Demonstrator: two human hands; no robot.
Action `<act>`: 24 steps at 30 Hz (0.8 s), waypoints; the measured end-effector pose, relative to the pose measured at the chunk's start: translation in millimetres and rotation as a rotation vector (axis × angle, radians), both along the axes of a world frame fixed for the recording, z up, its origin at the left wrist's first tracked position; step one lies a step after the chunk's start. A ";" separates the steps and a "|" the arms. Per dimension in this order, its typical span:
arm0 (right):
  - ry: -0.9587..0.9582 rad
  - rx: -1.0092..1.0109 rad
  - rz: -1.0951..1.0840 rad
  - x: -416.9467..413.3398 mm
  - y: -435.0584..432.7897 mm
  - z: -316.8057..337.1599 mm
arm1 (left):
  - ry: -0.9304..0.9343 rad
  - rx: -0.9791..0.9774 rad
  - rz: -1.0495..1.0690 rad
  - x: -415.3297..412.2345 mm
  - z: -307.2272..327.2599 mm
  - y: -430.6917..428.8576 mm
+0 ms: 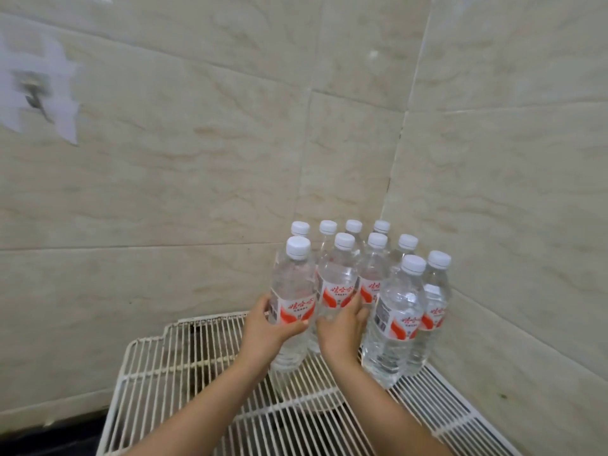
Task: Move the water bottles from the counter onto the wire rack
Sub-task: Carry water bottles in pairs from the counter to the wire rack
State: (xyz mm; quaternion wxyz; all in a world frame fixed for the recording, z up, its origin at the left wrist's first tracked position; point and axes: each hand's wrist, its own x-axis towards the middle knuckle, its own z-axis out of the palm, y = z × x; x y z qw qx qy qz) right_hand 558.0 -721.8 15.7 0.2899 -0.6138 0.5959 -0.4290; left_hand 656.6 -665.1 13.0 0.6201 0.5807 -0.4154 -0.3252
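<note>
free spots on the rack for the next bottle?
Bare white wire rack lies left of the left hand, toward the tiled wall, and along the near edge. The back right corner is packed with clear white-capped water bottles; the right hand is among them.

Water bottles [358, 291] crowd rack's back-right corner, tiled walls [493, 192] behind, wire rack [158, 373] left bare

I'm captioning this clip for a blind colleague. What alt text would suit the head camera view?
Two bare hands hold water bottles on a white wire rack in a tiled corner: the left hand grips the front-left bottle, and the right hand rests on the bottle beside it. Ten white-capped bottles stand clustered upright.
</note>
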 end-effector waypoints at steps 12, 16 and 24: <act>0.001 -0.116 0.344 -56.5 49.0 -32.4 | -0.045 0.062 0.118 -23.2 -4.9 -23.3; 0.057 -0.166 0.431 -56.0 61.0 -36.3 | -0.181 0.189 0.163 -22.1 -8.3 -1.5; 0.210 -0.160 0.762 -51.8 74.2 -38.3 | -0.245 0.243 0.473 19.2 -13.4 144.4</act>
